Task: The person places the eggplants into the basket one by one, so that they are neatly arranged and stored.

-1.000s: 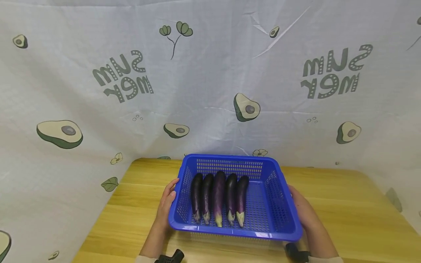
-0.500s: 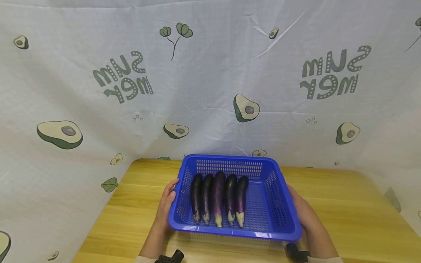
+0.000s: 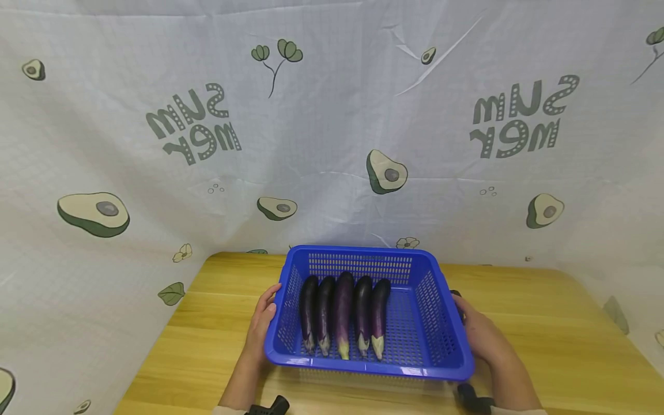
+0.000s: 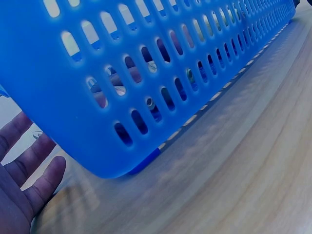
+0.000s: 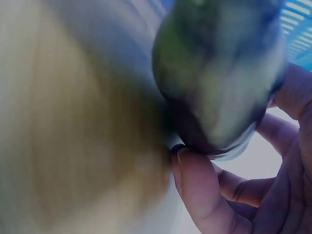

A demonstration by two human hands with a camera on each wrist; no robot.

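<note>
A blue plastic basket (image 3: pixel 370 369) with slotted walls stands on the table. Several dark purple eggplants (image 3: pixel 344 314) lie side by side in its left and middle part, stem ends toward me. My left hand (image 3: pixel 261 328) rests against the basket's left wall with its fingers extended; the left wrist view shows them at the basket's corner. Outside the right wall, my right hand (image 3: pixel 485 336) holds another eggplant (image 5: pixel 219 83) by its body, thumb on one side and fingers on the other. Only the dark tip of that eggplant shows in the head view; the basket and hand hide the rest.
The wooden table (image 3: pixel 539 323) extends to both sides of the basket. A pale cloth (image 3: pixel 332 115) printed with avocados hangs close behind the table and along its left. Black wrist mounts (image 3: pixel 270 406) sit on both wrists.
The right hand has shifted slightly outward from the basket's right wall, and a dark eggplant tip now shows beside it. The left hand stays at the left wall. The head view has shifted slightly.
</note>
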